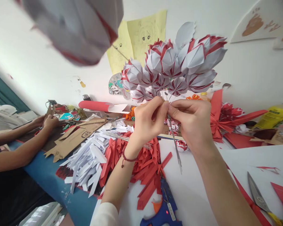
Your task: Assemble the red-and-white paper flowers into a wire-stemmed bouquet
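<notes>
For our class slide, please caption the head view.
Left hand and right hand pinch the stems of red-and-white flowers, with paper strips and a glue gun nearby.

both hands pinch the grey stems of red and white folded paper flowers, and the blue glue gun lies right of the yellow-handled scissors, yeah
Wrong side: the head view shows the blue glue gun left of the yellow-handled scissors. The left hand and right hand do pinch the grey stems.
</notes>
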Tool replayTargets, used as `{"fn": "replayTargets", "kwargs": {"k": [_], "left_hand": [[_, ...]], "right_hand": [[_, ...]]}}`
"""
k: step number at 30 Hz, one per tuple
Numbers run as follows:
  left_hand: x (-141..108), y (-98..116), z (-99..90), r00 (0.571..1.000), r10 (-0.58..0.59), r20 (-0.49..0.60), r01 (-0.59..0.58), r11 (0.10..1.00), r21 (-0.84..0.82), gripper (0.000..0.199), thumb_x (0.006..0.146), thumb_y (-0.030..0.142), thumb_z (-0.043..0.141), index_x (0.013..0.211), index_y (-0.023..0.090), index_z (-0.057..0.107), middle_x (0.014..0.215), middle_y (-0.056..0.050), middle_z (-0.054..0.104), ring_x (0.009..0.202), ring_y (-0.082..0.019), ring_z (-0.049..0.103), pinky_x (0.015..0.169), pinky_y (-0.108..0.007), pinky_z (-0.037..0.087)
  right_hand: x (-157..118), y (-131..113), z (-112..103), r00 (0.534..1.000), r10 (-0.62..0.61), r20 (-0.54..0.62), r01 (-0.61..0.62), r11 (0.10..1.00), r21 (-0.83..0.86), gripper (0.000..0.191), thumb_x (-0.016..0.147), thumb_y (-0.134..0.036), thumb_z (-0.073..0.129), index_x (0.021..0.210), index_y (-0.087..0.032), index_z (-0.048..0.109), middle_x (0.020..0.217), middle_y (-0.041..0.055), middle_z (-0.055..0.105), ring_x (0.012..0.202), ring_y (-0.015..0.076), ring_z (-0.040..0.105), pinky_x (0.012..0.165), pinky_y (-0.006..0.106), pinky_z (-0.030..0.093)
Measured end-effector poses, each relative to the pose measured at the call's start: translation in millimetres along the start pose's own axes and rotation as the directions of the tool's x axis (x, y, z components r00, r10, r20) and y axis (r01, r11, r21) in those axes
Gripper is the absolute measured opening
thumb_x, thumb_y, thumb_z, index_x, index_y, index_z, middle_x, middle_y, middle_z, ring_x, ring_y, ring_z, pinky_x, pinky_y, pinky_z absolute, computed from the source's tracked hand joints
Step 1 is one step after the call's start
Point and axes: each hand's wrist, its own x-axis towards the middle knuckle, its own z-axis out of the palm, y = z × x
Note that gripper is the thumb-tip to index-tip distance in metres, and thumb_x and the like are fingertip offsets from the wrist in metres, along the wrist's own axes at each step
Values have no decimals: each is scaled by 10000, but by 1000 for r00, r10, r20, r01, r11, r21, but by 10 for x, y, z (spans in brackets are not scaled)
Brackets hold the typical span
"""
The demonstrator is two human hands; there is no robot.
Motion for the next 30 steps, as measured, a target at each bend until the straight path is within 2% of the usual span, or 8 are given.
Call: {"fn": "replayTargets", "kwargs": {"k": [4, 9, 12, 17, 24, 30], "left_hand": [[-17, 42, 26, 1000, 18, -17, -18, 1000, -23, 303, 961, 214, 531, 667, 179, 469, 549, 53, 403, 489, -66, 338, 483, -229, 306], [-7, 44, -28, 981, 112, -160, -97, 990, 104, 240, 956, 185, 544, 716, 168, 535, 584, 39, 508, 491, -62, 395, 493, -225, 324], [0, 26, -63, 975, 123, -183, -93, 982, 162, 243, 958, 205, 552, 717, 170, 545, 574, 42, 504, 481, -63, 401, 489, -226, 321], [-9, 15, -48, 986, 63, -154, -42, 990, 134, 267, 967, 228, 546, 706, 170, 537, 556, 50, 463, 479, -62, 385, 499, -225, 320], [-26, -12, -3, 990, -63, -122, 60, 998, -30, 280, 971, 297, 550, 718, 176, 533, 576, 52, 461, 493, -65, 379, 509, -232, 327], [-26, 10, -10, 985, -146, -96, 144, 989, -27, 355, 972, 364, 545, 674, 182, 479, 550, 59, 381, 494, -70, 321, 496, -238, 303]], "right_hand": [[2, -22, -10, 1000, -9, -20, 9, 1000, -3, 282, 760, -335, 815, 579, -171, 675, 525, -10, 449, 495, 98, 399, 442, 266, 282], [3, -54, 7, 1000, 8, -8, -8, 1000, 18, 237, 737, -341, 837, 613, -182, 712, 539, -1, 507, 504, 112, 437, 451, 274, 311], [1, -56, 17, 1000, 1, -4, -1, 1000, 13, 202, 747, -320, 831, 637, -188, 725, 538, -3, 515, 500, 113, 437, 455, 275, 318], [-4, -51, 5, 1000, 21, -2, -21, 1000, 15, 220, 752, -292, 818, 607, -181, 694, 532, -9, 499, 488, 106, 422, 437, 267, 300], [2, -48, -9, 1000, 20, 7, -20, 999, 28, 223, 747, -269, 807, 589, -178, 677, 539, -7, 492, 497, 109, 419, 440, 272, 312], [1, -25, 20, 999, 16, -38, -15, 1000, 27, 154, 741, -216, 777, 612, -184, 698, 572, 0, 538, 541, 121, 466, 491, 274, 359]]}}
